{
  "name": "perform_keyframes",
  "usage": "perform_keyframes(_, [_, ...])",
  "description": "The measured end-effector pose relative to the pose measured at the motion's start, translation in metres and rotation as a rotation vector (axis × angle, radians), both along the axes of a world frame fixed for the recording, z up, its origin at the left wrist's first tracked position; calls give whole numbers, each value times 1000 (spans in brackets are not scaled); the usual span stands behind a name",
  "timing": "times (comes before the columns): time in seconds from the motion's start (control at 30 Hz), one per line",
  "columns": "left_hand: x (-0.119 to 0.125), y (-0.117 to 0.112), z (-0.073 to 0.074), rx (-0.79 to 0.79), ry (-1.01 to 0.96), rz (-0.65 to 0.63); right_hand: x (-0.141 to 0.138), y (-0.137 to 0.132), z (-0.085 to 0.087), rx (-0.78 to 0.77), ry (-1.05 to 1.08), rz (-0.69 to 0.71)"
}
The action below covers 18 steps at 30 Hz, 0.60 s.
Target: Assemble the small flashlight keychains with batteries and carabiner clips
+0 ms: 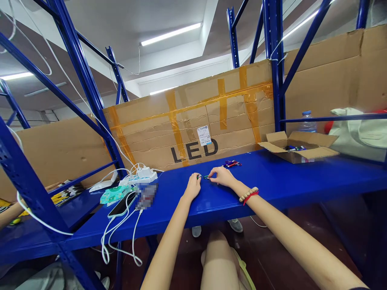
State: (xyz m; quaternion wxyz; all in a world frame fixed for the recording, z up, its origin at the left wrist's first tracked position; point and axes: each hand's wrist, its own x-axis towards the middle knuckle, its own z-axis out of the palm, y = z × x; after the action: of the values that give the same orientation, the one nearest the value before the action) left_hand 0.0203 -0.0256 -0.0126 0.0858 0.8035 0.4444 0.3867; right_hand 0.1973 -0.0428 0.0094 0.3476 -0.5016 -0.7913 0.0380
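Note:
My left hand [192, 186] and my right hand [221, 176] rest close together on the blue shelf top [272, 181]. Both pinch a small green and dark part [203, 177] held between their fingertips. What the part is cannot be made out. A beaded bracelet with a red cord [248, 194] sits on my right wrist. A small pile of red, blue and purple parts [231, 163] lies just beyond my right hand.
An open cardboard box [299, 148] with small items stands at the right, a water bottle [306, 121] behind it. A power strip [140, 175], white cables, a phone [121, 205] and a green packet [115, 194] lie at the left. A taped cardboard wall marked LED [193, 117] backs the shelf. Another person's arm [9, 213] shows far left.

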Motion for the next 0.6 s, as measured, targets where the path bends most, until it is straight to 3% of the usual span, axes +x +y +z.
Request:
perform_keyframes(0.23, [-1,-2,3,-67,-58,30,-2,-2,2,-3,9,-160])
perform_keyframes(0.6, [-1,-1,3,-72,-114,-18,-1,-3,2,-63,-10,-94])
